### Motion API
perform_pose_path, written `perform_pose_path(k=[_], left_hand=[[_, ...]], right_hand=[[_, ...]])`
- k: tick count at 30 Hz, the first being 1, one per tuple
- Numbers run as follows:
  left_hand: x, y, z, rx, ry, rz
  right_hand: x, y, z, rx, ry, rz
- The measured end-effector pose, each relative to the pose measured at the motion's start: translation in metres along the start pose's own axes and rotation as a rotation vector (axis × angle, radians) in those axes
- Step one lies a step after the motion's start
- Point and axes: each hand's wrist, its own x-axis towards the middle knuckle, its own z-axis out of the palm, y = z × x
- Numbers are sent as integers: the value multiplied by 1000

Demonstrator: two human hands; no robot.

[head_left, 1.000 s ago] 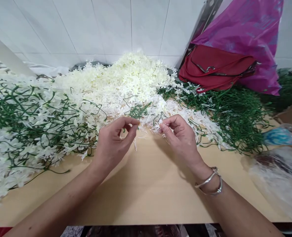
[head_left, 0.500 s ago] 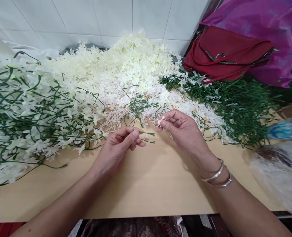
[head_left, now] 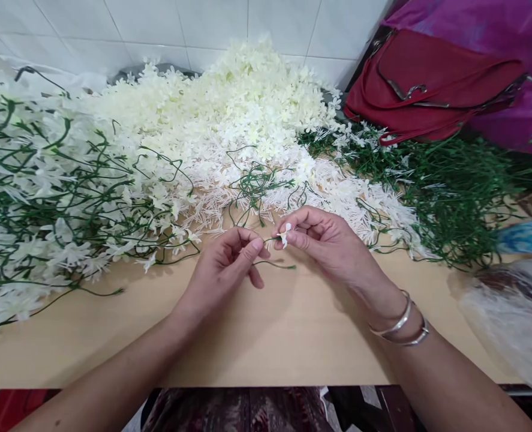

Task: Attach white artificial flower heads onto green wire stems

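Between thumb and forefinger, my left hand (head_left: 234,258) pinches a thin green artificial stem (head_left: 272,239). A second green stem tip (head_left: 288,267) sticks out below those fingers. My right hand (head_left: 324,240), with metal bangles at the wrist, grips a small white artificial flower (head_left: 285,235) in its fingertips. The flower is at the end of the upper stem; whether it is seated on the tip is hard to make out. Just behind my hands lie a tangle of loose green stems (head_left: 257,186) and many thin white stamen-like pieces (head_left: 209,213).
Cream-white blossoms (head_left: 248,96) are heaped against the tiled wall (head_left: 216,24). Green stems bearing white flowers (head_left: 68,198) pile up at left. Bare green stems (head_left: 463,186) lie at right, near a red handbag (head_left: 445,84), a purple bag (head_left: 508,36) and a clear plastic bag (head_left: 513,324).
My right hand has moved left and down, bringing the white flower to the upper stem's tip in my left hand. The view has shifted slightly.
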Motion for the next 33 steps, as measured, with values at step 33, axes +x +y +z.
perform_pose_path(k=[33], left_hand=[[3,-6,-4,18,63,38]], right_hand=[[1,9,4,-36,-4,189]])
